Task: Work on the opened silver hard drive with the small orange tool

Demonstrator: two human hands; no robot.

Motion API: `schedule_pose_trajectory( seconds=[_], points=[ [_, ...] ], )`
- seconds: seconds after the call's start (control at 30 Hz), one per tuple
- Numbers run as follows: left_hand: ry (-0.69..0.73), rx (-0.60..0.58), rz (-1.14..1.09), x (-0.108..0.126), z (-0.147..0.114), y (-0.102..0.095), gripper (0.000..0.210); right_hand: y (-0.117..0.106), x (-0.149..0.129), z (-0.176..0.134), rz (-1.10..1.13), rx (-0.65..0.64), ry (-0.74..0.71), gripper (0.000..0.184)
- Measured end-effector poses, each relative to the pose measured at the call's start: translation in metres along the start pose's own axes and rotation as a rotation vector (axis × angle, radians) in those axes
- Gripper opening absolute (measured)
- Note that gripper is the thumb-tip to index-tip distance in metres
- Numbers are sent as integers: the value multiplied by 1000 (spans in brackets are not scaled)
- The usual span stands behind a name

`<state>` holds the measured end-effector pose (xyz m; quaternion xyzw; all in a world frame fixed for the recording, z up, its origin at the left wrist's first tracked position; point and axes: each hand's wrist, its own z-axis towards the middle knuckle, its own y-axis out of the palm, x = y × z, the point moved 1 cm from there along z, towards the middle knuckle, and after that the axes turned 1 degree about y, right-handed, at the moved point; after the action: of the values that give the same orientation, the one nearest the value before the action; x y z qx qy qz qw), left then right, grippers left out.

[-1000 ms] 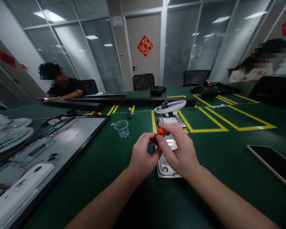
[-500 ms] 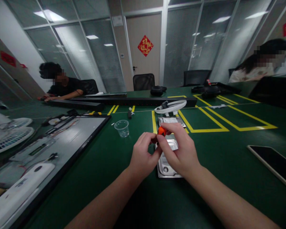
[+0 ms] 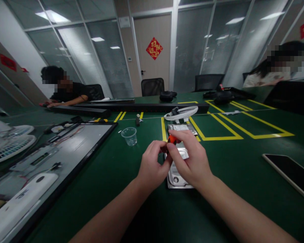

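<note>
Over a silver hard drive (image 3: pixel 176 179) on the green table, my two hands meet. My right hand (image 3: pixel 192 160) is closed around an orange and black screwdriver (image 3: pixel 171 139); only part of its handle shows between thumb and fingers. Right against it, my left hand (image 3: pixel 152 163) is closed in a pinch at the screwdriver's lower end. What the left fingertips grip is hidden, as is the screwdriver's tip. A second hard drive (image 3: pixel 182 127) lies just beyond my right fingers. To the left stands a clear plastic cup (image 3: pixel 130 136).
A large flat panel with loose parts (image 3: pixel 91 141) takes up the left side, beside white fan grilles (image 3: pixel 12 148). A white round grille (image 3: pixel 190 112) lies ahead. At right is a phone (image 3: pixel 291 173). Long black bars (image 3: pixel 147 107) cross the back. Two people sit across the table.
The orange handle has tilted slightly between my right fingers, and the right fingertips have shifted a little. Both hands otherwise keep their place over the hard drive.
</note>
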<state>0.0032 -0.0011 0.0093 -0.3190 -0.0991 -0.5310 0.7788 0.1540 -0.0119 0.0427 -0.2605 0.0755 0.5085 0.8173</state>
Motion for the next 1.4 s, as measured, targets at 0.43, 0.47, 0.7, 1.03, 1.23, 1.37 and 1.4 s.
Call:
schedule_pose_trajectory(
  seconds=[0.43, 0.47, 0.7, 1.03, 1.23, 1.37, 1.4],
  points=[
    [-2, 0, 8, -1, 0, 1, 22, 1, 0, 1, -19, 9, 10, 31],
    [3, -13, 1, -1, 0, 0, 20, 1, 0, 1, -18, 10, 13, 31],
    [-13, -55, 21, 0, 0, 1, 8, 2, 0, -2, 49, -47, -7, 43],
    [-13, -50, 8, 0, 2, 1, 6, 2, 1, -3, 36, -47, -1, 46],
    [-5, -23, 8, 0, 0, 1, 16, 2, 1, -1, 9, -32, -12, 39],
    [-1, -10, -7, -1, 0, 0, 21, 1, 1, 0, -34, -6, -4, 30],
    [9, -19, -8, 0, 0, -1, 19, 1, 1, 0, -34, -8, 0, 29]
  ],
)
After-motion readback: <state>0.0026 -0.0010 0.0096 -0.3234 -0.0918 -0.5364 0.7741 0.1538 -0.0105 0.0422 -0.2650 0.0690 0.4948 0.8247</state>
